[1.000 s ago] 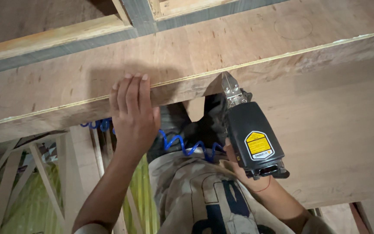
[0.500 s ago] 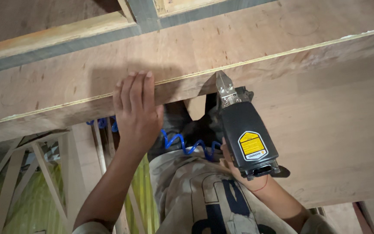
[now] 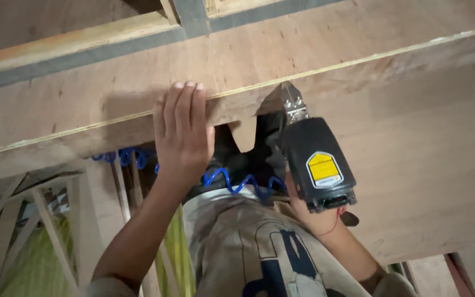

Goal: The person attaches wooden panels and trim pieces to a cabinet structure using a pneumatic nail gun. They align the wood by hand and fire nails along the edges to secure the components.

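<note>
My left hand presses flat against the lower edge of a long plywood board, fingers pointing up and over the pale seam line. My right hand grips a dark pneumatic nail gun with a yellow label; its metal nose touches the board's edge just right of a small notch. A blue coiled air hose runs from the tool leftward behind my left wrist.
A timber beam with a grey strip runs above the board. A large plywood panel fills the right side. Slanted wooden battens and green sheeting show at the lower left. My printed shirt is below.
Both hands and the nail gun sit slightly lower and to the left in view. The gun's nose has stayed against the board's edge and my left hand has kept pressing the board.
</note>
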